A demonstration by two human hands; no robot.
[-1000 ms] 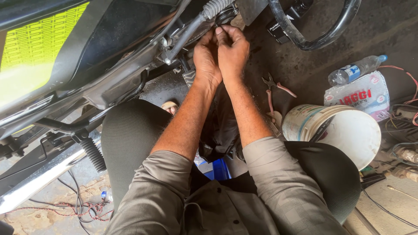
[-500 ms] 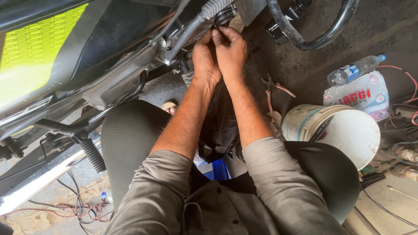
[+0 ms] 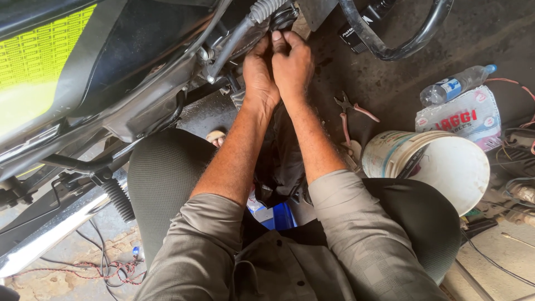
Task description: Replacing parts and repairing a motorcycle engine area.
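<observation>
Head camera view, looking down a seated person's forearms toward a motorcycle lying close on the left. Both arms stretch far forward and the hands meet at the top centre of the scene. The left hand (image 3: 257,69) and the right hand (image 3: 292,61) press side by side, fingers curled tight around a small black fitting (image 3: 284,19) where a grey ribbed cable boot (image 3: 264,8) joins the machine's frame. Exactly what the fingertips pinch is hidden by the knuckles, so I cannot tell whether either hand grips a loose part or only the fitting.

Compared with a second ago, the hands sit in nearly the same spot, with the right thumb edged slightly higher against the fitting; the work looks to be small, steady fingering at one point, not a shift to a new place.

A yellow-green panel (image 3: 39,61) of the motorcycle fills the far left, and a chrome exhaust pipe (image 3: 50,237) runs along the near left. On the dark floor to the right lie red-handled pliers (image 3: 351,111), apart from both hands. Further right stand a white plastic bucket (image 3: 446,167), a clear water bottle (image 3: 454,85) and a white printed bag (image 3: 465,117).
</observation>
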